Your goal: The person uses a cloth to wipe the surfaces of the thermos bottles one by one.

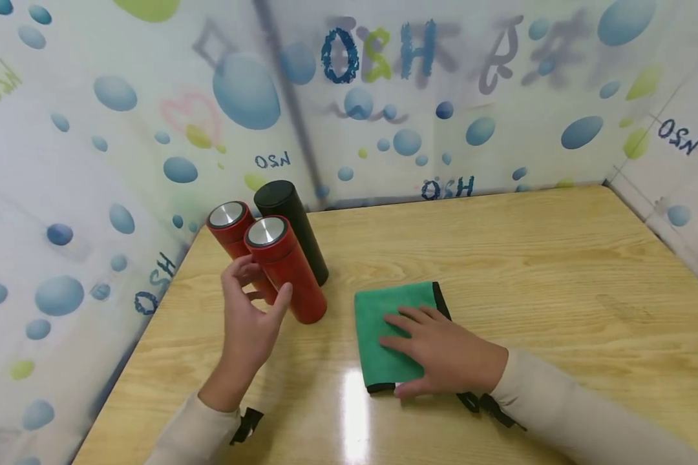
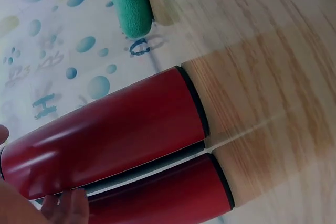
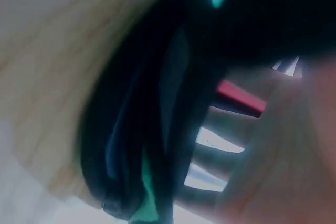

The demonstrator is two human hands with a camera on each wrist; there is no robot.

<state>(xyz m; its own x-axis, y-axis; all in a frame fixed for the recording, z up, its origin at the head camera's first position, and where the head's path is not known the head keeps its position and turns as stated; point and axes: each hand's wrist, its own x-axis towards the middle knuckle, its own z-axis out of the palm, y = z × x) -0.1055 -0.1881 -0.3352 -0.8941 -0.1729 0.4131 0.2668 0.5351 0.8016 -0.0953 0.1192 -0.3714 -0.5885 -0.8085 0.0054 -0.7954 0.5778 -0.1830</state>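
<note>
Two red vacuum flasks with silver-topped lids stand upright at the left. My left hand [image 1: 250, 323] holds the nearer red flask [image 1: 293, 278], thumb on one side and fingers on the other. Those fingers [image 2: 65, 205] reach between it and the second red flask [image 1: 228, 226], which is partly hidden. Spread out on a folded green cloth [image 1: 380, 336] with black edging, my right hand [image 1: 442, 349] rests palm down. The right wrist view is blurred, filled mostly by black bands [image 3: 142, 114] and part of the hand.
A black flask [image 1: 302, 226] stands behind the red ones, close to them. The light wooden table [image 1: 529, 271] meets a white printed backdrop [image 1: 384, 129] with blue dots along its far and left sides. Black straps [image 1: 494, 410] hang by the right wrist.
</note>
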